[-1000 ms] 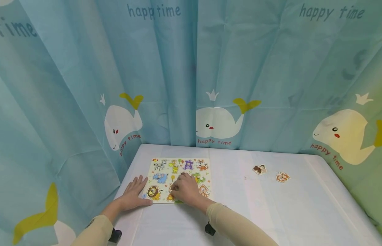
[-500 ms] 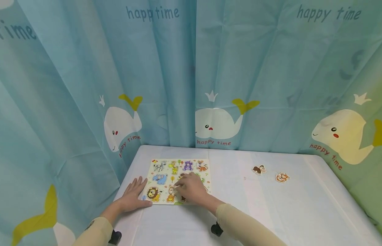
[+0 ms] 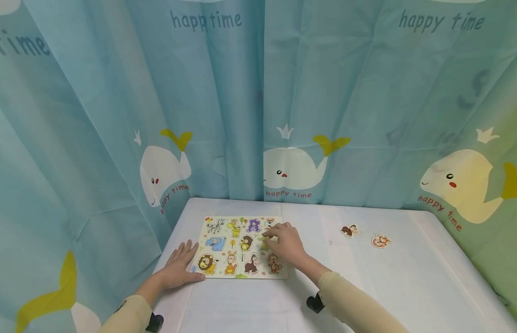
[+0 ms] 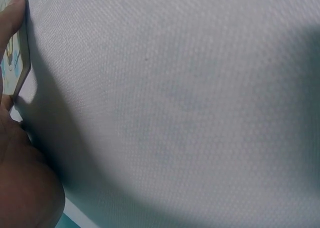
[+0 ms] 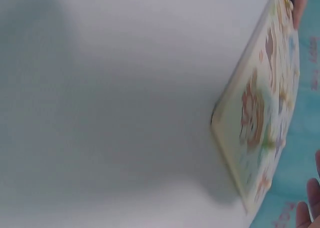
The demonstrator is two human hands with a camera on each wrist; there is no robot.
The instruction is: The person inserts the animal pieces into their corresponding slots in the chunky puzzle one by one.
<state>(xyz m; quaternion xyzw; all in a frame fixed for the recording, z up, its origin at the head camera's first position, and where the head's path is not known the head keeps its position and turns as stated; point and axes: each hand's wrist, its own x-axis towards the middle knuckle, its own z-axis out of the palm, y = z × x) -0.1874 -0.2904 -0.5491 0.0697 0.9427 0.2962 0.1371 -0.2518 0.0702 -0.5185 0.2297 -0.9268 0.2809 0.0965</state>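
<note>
A flat animal puzzle board (image 3: 258, 276) lies on the left part of the table. My left hand (image 3: 180, 268) rests with fingers spread at its left edge, the thumb on the near left corner. My right hand (image 3: 286, 243) is over the board's right side, by the green crocodile (image 3: 264, 243); its fingers are loosely bent and nothing shows between them. The kangaroo (image 3: 231, 264), hedgehog (image 3: 246, 243) and lion (image 3: 207, 263) lie uncovered. In the right wrist view a few fingertips (image 5: 314, 195) are apart from the board.
Two loose animal pieces lie right of the board: a dark brown ape piece (image 3: 349, 231) and an orange-brown piece (image 3: 381, 241). A white cloth covers the table (image 3: 366, 286). Blue whale-print curtains (image 3: 225, 115) hang behind and to the left.
My right hand has left the kangaroo and moved right and slightly away from me, uncovering the kangaroo, hedgehog, ape and monkey pictures. My left hand stays at the board's edge.
</note>
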